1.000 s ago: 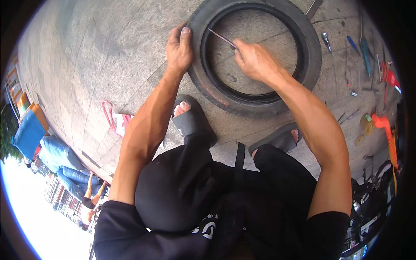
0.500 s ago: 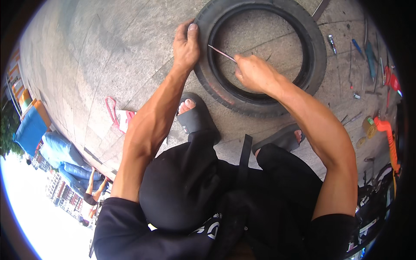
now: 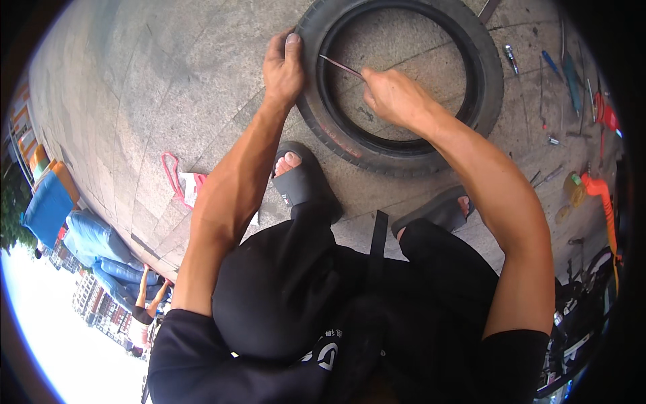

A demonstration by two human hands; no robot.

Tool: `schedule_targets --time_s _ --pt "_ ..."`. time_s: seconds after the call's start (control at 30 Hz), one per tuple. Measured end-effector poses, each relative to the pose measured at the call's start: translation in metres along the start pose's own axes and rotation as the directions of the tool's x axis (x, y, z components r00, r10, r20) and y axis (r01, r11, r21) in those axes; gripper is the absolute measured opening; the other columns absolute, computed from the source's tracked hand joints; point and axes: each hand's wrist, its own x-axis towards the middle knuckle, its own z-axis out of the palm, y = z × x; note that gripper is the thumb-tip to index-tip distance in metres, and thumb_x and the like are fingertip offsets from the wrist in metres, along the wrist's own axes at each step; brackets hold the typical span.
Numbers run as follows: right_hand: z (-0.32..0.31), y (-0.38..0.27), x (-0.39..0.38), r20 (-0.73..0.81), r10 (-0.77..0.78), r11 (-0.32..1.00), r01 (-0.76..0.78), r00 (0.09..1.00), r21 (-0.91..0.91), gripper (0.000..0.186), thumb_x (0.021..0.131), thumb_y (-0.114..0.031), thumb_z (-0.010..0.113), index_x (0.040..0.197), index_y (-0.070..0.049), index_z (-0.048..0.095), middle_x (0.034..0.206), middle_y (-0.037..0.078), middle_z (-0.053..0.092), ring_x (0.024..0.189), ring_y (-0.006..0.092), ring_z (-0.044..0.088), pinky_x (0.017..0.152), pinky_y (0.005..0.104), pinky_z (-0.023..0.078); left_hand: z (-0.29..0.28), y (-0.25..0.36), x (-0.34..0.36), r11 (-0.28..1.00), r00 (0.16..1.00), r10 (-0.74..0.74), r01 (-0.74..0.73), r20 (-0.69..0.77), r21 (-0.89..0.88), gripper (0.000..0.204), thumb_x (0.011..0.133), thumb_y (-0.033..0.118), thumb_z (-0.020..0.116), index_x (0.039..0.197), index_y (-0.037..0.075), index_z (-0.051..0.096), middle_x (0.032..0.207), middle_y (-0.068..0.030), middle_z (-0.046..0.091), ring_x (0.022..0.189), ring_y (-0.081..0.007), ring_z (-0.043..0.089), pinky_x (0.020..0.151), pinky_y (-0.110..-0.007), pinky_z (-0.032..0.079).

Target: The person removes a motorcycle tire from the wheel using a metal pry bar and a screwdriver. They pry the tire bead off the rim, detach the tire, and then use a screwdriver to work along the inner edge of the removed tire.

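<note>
Left hand (image 3: 282,73): against the tire's outer edge at 9 o'clock, thumb extended, fingers bent; whether it grips cannot be told.
Right hand (image 3: 397,99): closed around the rod, over the tire's opening.
Rod (image 3: 343,66): slim, pointing toward 10 o'clock, its tip at the tire's inner edge.
Tire (image 3: 486,77): black, flat on the paving (image 3: 168,87), at 1 o'clock in view.
Sandals (image 3: 306,187): dark, below the tire.
Screwdriver (image 3: 572,82): teal-handled, at 2 o'clock.
</note>
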Motion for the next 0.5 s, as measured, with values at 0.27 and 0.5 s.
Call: schedule_targets --time_s 0.27,0.5 --pt "0.007 -0.012 -0.008 0.058 0.008 0.999 -0.010 0.998 0.031 0.020 0.085 -0.006 0.059 0.099 0.007 0.058 0.074 0.028 0.065 0.076 0.0436 0.066 0.070 0.0498 0.053 0.000 -0.008 0.004 0.997 0.997 0.069 -0.069 -0.016 0.020 0.037 0.100 0.029 0.055 0.122 0.000 0.059 0.111 -0.0149 0.067 0.104 -0.0201 0.060 0.094 -0.032 0.047" --pt "0.006 -0.014 -0.028 0.211 -0.020 0.998 0.033 0.977 -0.055 0.024 0.092 -0.014 0.051 0.102 0.004 0.063 0.086 0.025 0.068 0.082 0.0412 0.068 0.073 0.0507 0.054 -0.002 -0.010 0.006 0.998 0.998 0.066 -0.066 0.002 0.017 0.037 0.100 0.029 0.055 0.122 -0.001 0.059 0.112 -0.0145 0.066 0.107 -0.0195 0.059 0.095 -0.032 0.046"
